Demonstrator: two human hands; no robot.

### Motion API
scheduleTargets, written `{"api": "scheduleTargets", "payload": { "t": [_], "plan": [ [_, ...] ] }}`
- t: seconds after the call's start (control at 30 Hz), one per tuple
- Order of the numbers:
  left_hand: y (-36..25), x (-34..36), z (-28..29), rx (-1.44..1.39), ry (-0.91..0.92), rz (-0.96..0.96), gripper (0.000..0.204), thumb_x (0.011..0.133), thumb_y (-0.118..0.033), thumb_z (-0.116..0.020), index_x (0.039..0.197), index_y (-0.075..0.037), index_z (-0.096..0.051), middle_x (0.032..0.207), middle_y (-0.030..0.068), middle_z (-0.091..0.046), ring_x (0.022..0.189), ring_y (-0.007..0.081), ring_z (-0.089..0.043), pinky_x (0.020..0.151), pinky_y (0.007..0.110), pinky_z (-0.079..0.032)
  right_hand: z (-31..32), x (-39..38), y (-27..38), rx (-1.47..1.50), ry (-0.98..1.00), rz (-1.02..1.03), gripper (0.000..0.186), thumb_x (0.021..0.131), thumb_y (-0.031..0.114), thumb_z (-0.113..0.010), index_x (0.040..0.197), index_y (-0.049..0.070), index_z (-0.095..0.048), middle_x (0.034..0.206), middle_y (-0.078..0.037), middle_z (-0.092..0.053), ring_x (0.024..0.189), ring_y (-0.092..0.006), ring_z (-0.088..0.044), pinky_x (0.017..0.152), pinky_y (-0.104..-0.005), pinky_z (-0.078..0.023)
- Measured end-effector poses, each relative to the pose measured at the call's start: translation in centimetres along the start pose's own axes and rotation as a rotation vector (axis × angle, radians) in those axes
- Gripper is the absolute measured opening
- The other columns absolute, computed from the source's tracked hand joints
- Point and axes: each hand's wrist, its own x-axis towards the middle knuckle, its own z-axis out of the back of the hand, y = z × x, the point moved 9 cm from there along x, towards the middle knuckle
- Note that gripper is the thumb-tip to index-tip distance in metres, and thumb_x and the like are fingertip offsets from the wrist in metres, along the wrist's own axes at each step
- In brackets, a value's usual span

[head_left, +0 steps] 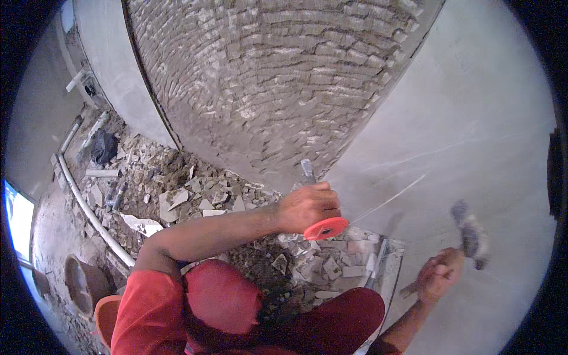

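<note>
My left hand (307, 208) is closed around a chisel with a round orange hand guard (326, 229). The chisel's grey metal end (307, 171) points away from me, close to the lower corner where the roughened wall (266, 112) meets the smooth grey wall (461, 112). At the right, my right hand (441, 275) grips the handle of a hammer (473, 236). The hammer head is blurred and stands apart from the chisel, in front of the smooth wall. Whether the chisel tip touches the wall cannot be made out.
Broken tile and rubble (183, 189) cover the floor along the wall's foot. A white pipe (94, 210) runs along the left. Farther left stand a bucket (83, 284) and an orange container (106, 316). My red-clothed knees (349, 313) are below my hands.
</note>
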Motion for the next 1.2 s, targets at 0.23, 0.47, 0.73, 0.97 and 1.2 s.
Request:
{"api": "scheduleTargets", "payload": {
  "t": [0.23, 0.47, 0.73, 0.97, 1.2],
  "plan": [
    [10.5, 0.4, -0.3, 0.254, -0.198, 0.105, 0.03, 0.058, -0.017, -0.069, 0.084, -0.007, -0.061, 0.082, 0.007, -0.055, 0.08, 0.0256, -0.057, 0.072, 0.039, -0.044, -6.9, 7.3, 7.6, 0.486, 0.12, 0.254, 0.058, 0.09, 0.038, -0.065, 0.124, 0.005, -0.031, 0.059, -0.004, -0.043, 0.037, -0.0129, -0.041, 0.028, -0.0253, -0.036],
    [6.9, -9.8, 7.5, 0.242, -0.298, 0.317, 0.031, 0.067, -0.015, -0.071, 0.094, -0.006, -0.06, 0.089, 0.0071, -0.051, 0.09, 0.0264, -0.053, 0.083, 0.042, -0.042, -20.1, -8.2, 6.9, 1.05, 0.254, -0.249, 0.047, 0.092, 0.034, -0.062, 0.117, 0.004, -0.035, 0.059, -0.008, -0.049, 0.037, -0.0161, -0.043, 0.031, -0.0268, -0.038],
    [-8.5, -15.6, 18.4, 0.11, -0.378, 0.35, 0.024, 0.071, -0.016, -0.07, 0.089, -0.006, -0.057, 0.086, 0.0078, -0.048, 0.091, 0.027, -0.052, 0.087, 0.043, -0.037, -26.5, -29.5, 14.7, -0.009, 0.503, -0.098, 0.035, 0.093, 0.037, -0.055, 0.092, 0.003, -0.045, 0.055, -0.002, -0.047, 0.039, -0.0095, -0.042, 0.035, -0.0262, -0.034],
    [-7.9, -16.9, 18.5, 0.169, -0.39, 0.435, 0.024, 0.071, -0.014, -0.068, 0.09, -0.007, -0.055, 0.085, 0.008, -0.047, 0.091, 0.0272, -0.051, 0.087, 0.043, -0.037, -26.1, -29.5, 16.3, 0.673, 0.37, -0.214, 0.04, 0.093, 0.044, -0.053, 0.093, 0.005, -0.044, 0.053, -0.003, -0.042, 0.037, -0.0141, -0.04, 0.034, -0.0271, -0.033],
    [-6.9, -17.2, 17.3, 0.247, -0.328, 0.492, 0.028, 0.069, -0.015, -0.069, 0.091, -0.007, -0.054, 0.088, 0.009, -0.047, 0.092, 0.0293, -0.05, 0.086, 0.044, -0.036, -28.6, -31.4, 11.8, 0.275, 0.154, -0.277, 0.04, 0.095, 0.046, -0.047, 0.082, 0.008, -0.049, 0.054, -0.005, -0.044, 0.041, -0.0195, -0.041, 0.039, -0.0326, -0.038]
  ]
}}
